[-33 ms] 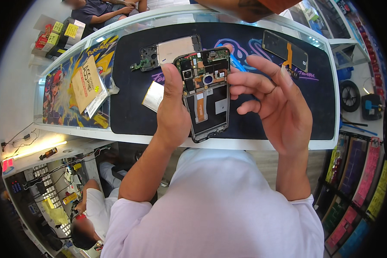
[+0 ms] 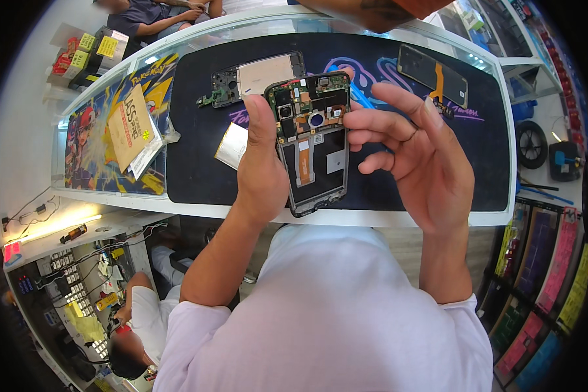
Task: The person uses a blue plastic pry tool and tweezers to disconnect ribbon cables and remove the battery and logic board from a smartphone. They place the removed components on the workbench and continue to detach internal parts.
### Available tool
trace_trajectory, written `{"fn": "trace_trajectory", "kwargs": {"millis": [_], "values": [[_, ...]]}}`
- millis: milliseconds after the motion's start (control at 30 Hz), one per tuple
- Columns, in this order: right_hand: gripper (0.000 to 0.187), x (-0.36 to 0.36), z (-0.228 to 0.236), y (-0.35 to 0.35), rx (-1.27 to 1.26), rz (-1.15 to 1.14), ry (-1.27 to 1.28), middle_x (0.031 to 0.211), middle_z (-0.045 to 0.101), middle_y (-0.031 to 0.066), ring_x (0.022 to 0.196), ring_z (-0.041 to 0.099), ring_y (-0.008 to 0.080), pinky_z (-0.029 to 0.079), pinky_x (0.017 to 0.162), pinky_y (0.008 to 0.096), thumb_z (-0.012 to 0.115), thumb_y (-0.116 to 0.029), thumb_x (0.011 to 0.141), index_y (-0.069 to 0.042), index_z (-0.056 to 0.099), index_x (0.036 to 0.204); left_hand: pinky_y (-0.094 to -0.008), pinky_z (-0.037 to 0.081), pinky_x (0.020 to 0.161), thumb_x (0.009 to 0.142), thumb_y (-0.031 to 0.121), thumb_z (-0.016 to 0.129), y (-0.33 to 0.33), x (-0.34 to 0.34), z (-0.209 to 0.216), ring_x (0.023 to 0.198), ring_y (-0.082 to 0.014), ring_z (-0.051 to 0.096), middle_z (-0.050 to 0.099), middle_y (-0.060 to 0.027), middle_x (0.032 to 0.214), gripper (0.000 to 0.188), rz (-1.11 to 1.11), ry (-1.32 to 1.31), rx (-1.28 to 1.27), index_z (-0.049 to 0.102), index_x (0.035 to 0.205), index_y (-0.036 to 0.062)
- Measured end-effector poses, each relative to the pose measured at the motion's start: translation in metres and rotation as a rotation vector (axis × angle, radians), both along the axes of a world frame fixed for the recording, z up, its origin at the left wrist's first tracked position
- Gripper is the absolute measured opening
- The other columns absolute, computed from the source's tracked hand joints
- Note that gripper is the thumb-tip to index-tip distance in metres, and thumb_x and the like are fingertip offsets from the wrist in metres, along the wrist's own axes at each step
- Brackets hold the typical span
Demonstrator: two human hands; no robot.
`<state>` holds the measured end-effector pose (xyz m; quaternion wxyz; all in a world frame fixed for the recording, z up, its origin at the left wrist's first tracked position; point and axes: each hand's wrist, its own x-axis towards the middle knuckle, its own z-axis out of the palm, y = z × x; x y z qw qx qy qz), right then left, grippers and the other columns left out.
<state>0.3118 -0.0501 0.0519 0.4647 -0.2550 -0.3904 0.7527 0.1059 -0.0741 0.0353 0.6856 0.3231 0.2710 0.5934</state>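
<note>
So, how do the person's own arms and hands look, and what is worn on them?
Both forearms are bare. The left hand has no glove and no visible ring. The right hand is also ungloved, with a thin dark ring on one finger. Short light pinkish sleeves of a shirt end near the elbows. No watch or bracelet shows.

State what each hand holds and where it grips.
The left hand grips the opened phone along its left edge. The right hand holds nothing; its fingers touch the phone's upper right edge.
</note>
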Motion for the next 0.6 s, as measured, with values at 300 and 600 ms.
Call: {"fn": "trace_trajectory", "kwargs": {"millis": [300,600], "values": [[0.050,-0.003,-0.002,0.005,0.003,-0.105,-0.062,0.123,0.074,0.0188,0.107,0.072,0.0211,0.059,0.088,0.0308,0.056,-0.034,0.113,0.005,0.058,0.145,-0.0359,0.064,0.095,0.107,0.078,0.024,0.007,0.002,-0.004,0.110,-0.0227,0.074,0.073,-0.0151,0.127,0.094,-0.033,-0.057,0.014,0.055,0.152,0.0016],[0.031,-0.026,-0.008,-0.006,0.465,-0.373,-0.506,0.123,0.067,0.0067,0.099,0.065,0.0101,0.052,0.073,0.0210,0.083,-0.008,0.094,-0.005,0.077,0.124,-0.0494,0.052,0.117,0.110,0.073,0.021,0.007,0.005,0.000,0.142,-0.0334,0.058,0.047,-0.0238,0.163,0.092,0.000,0.122,0.027,0.038,0.163,0.0004]]}}
